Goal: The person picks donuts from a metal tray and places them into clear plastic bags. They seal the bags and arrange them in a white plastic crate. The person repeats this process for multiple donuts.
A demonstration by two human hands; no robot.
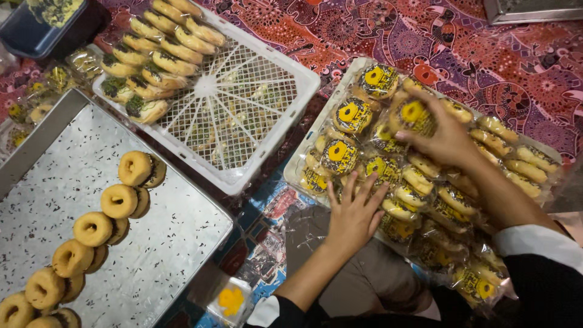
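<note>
right hand fingers pinch a clear-wrapped ring pastry with yellow label atop the heap in the white plastic tray. left hand lies open, fingers spread on neighbouring packs. light, crushable, slick film: grip by edges.

Glossy clear plastic wrappers are glinting over the matt, crumbly pastries. The metal tray is showing a dull, speckled sheen. The white plastic crate is looking smooth, and the patterned cloth is lying soft and matt.
</note>
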